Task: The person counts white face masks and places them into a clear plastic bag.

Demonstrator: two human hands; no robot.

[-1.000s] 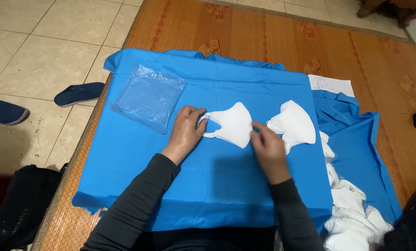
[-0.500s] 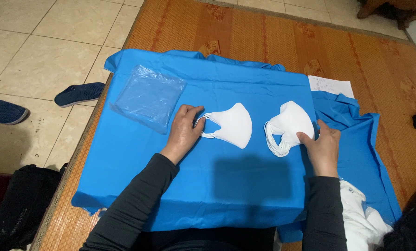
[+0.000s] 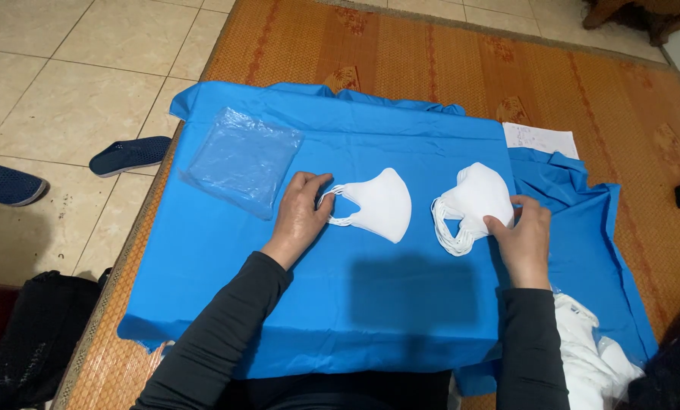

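The right hand has shifted right, fingers gripping a mask stack; the left hand pinches a single mask's loops.

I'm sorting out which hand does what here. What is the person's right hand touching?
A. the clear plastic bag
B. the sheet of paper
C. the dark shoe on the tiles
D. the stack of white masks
D: the right hand has its fingers on the edge of the stack of white masks on the blue cloth, while the left hand holds the single mask by its ear loops.
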